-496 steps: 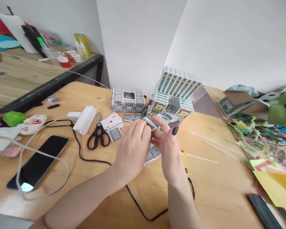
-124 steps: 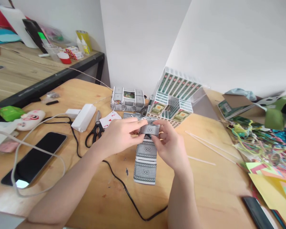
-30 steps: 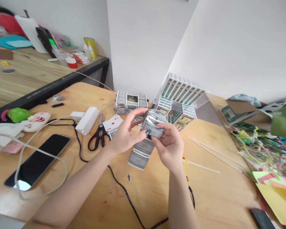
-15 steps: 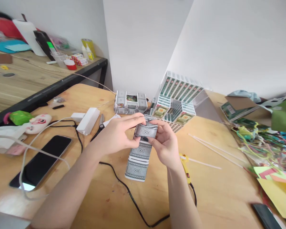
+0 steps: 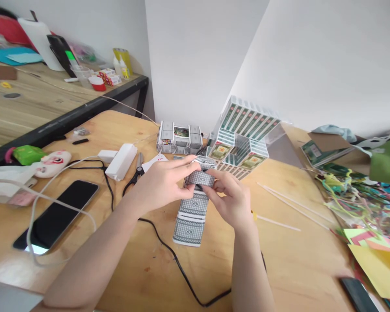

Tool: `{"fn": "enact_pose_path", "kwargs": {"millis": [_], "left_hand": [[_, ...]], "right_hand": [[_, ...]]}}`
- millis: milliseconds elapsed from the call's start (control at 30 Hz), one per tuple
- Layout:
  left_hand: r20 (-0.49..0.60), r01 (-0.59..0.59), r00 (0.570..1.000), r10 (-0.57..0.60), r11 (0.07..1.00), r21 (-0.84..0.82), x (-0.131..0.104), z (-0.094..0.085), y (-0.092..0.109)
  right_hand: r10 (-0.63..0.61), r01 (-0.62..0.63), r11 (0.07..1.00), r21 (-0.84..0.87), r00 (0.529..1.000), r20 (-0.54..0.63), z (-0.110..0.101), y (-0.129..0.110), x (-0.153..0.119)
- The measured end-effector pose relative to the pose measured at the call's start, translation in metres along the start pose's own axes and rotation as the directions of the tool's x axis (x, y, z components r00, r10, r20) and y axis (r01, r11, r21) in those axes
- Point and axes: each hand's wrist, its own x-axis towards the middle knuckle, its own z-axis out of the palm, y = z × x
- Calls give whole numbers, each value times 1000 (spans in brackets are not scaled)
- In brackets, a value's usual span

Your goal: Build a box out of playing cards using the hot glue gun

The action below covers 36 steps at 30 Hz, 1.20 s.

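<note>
1. Grip: both nearly closed. The left hand [image 5: 157, 184] pinches the left edge of the playing-card strip [image 5: 195, 203], thumb below, fingers along the top. The right hand [image 5: 234, 197] pinches the right edge, thumb and index close together. Exact fingertip contact partly hidden.
2. Strip sits between the hands, over the middle of the desk [image 5: 292, 264]; patterned backs face up, lower end reaching toward the person. Can't tell if that end touches the wood.
3. Risk, my judgement: uneven pull from the two pinches could skew the upper bend or crease a card. Cause: thin card, force on small edges.
4. Risk: joints between cards could split if the loose lower end gets levered. How they're joined, can't tell.
5. Risk: a slipped pinch could let the bent part spring open, since the cards look springy.
6. Risk: forearm or strip end may snag the black cable [image 5: 178, 265] running just below, dragging whatever it's tied to.
7. Pose: forearms come in from the near side and converge; wrists raised, left palm turned down and inward, right fingers curled, palm facing inward.
8. Further out: scissors [image 5: 139, 167] beside the loose cards [image 5: 157, 161], left; card-covered case [image 5: 179, 138] behind; stacked card boxes [image 5: 247, 123] behind right.
</note>
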Motion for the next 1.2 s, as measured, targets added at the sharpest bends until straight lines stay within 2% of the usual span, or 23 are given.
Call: {"fn": "enact_pose_path", "kwargs": {"millis": [67,167,400,533,633,700,833,967,1200], "left_hand": [[-1,-3,1000,3,1000,-11,0,0,0],[5,-9,1000,10,999,-39,0,0,2],[32,24,999,-20,994,-107,2,0,2],[91,118,991,-95,949,-294,3,5,-6],[123,191,981,-150,856,-481,5,11,-10],[130,226,974,-185,805,-548,6,14,-11],[104,229,973,-205,827,-513,5,9,-7],[89,166,986,-142,889,-426,5,2,-4],[106,154,987,-119,885,-440,8,12,-2]], "right_hand": [[-57,57,998,-30,998,2,0,2,0],[-78,79,996,-41,997,10,-1,5,0],[-12,12,1000,-11,1000,-2,-2,7,-2],[77,-77,997,16,997,-18,-2,13,-3],[149,-149,988,32,989,-20,1,19,-4],[177,-176,983,47,984,-21,3,20,-4],[156,-154,985,75,987,-20,5,15,-3],[134,-135,984,119,991,14,4,7,-3],[193,-205,966,156,977,92,-2,8,-3]]}}
